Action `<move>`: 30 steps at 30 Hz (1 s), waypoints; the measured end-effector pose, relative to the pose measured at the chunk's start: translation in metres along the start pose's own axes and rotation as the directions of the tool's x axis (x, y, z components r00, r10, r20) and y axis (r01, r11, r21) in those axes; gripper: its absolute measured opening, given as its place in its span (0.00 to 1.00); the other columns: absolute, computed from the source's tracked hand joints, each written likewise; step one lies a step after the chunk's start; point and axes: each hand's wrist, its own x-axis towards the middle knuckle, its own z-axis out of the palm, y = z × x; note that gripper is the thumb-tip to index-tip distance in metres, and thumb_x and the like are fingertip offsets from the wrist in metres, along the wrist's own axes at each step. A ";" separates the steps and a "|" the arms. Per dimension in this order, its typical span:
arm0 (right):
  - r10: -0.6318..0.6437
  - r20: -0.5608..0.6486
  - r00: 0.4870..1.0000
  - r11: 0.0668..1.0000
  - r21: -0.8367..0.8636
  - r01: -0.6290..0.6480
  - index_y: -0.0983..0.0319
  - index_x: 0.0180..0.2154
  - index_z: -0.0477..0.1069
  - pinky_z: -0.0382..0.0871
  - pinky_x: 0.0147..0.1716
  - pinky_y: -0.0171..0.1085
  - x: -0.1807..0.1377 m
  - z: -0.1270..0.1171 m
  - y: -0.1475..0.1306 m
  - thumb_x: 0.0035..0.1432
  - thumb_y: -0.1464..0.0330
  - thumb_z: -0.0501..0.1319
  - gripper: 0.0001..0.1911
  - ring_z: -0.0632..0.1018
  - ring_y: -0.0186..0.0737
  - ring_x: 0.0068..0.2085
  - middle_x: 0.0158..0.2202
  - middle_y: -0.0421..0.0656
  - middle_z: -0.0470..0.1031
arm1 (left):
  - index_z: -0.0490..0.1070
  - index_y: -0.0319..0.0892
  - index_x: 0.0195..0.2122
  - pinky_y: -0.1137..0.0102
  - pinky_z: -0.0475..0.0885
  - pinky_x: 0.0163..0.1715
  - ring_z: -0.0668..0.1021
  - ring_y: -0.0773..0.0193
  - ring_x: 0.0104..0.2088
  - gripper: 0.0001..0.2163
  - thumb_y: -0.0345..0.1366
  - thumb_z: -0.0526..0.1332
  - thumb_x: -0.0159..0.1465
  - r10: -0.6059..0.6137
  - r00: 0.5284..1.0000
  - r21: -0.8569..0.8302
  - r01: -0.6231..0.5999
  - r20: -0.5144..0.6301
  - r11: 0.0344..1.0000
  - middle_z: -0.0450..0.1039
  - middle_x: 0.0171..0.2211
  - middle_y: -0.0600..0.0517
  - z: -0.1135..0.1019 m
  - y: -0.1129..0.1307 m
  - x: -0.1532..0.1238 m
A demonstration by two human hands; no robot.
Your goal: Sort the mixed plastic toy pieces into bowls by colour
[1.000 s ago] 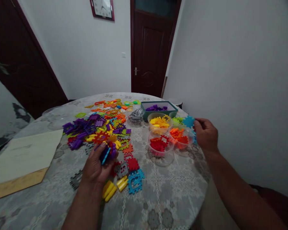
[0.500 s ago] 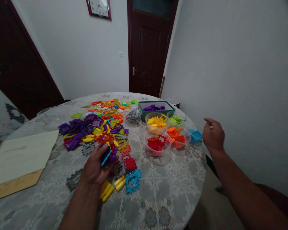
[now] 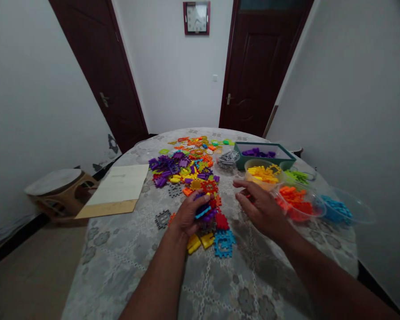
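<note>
My left hand point(image 3: 186, 215) is closed around several plastic building pieces point(image 3: 204, 211), with purple, blue, red and yellow parts showing between its thumb and fingers. Beneath and around it lie a red square piece point(image 3: 222, 221), a blue square piece point(image 3: 224, 243), yellow pieces point(image 3: 194, 244) and a grey frame-shaped piece point(image 3: 162, 219). My right hand point(image 3: 263, 209) hovers to the right, fingers apart, with nothing seen in it. It covers most of the bowl of red pieces. Ahead of the left hand spreads a mixed pile of purple pieces point(image 3: 166, 170) and other colours.
Clear bowls on the right hold yellow pieces point(image 3: 262, 173), orange pieces point(image 3: 293, 195), blue pieces point(image 3: 336, 209), green pieces point(image 3: 298, 177) and grey pieces point(image 3: 229, 156). Behind them is a green box point(image 3: 241, 162) with purple pieces. A cardboard sheet point(image 3: 120, 186) overhangs the left table edge.
My right hand has come in from beyond the table's right edge to near the left hand, and its fingers have opened out. The left hand still holds its pieces. The view has turned left.
</note>
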 end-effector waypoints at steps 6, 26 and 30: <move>0.005 0.092 0.996 0.995 0.101 -0.014 0.59 0.57 0.74 0.75 0.45 0.42 0.020 0.041 -0.003 0.69 0.65 0.58 0.18 0.82 0.42 0.42 0.48 0.47 0.82 | 0.75 0.40 0.50 0.70 0.78 0.26 0.81 0.62 0.29 0.22 0.34 0.76 0.56 -0.084 0.979 0.072 0.072 0.184 0.995 0.81 0.39 0.46 0.002 -0.001 -0.005; -0.065 -0.391 0.918 0.956 -0.288 -0.055 0.59 0.46 0.80 0.70 0.62 0.53 -0.014 -0.089 0.103 0.63 0.66 0.59 0.14 0.79 0.48 0.56 0.54 0.49 0.80 | 0.73 0.42 0.50 0.68 0.81 0.21 0.83 0.62 0.25 0.17 0.34 0.72 0.61 -0.024 0.998 -0.030 0.022 -0.053 0.999 0.79 0.33 0.52 0.000 0.007 0.002; -0.053 -0.391 0.919 0.947 -0.311 -0.078 0.60 0.46 0.80 0.70 0.63 0.52 -0.031 -0.092 0.113 0.63 0.68 0.56 0.15 0.79 0.48 0.56 0.55 0.49 0.80 | 0.73 0.42 0.51 0.69 0.81 0.21 0.82 0.63 0.24 0.18 0.33 0.72 0.61 0.016 0.998 -0.040 -0.018 -0.058 0.999 0.80 0.35 0.51 -0.002 0.005 0.005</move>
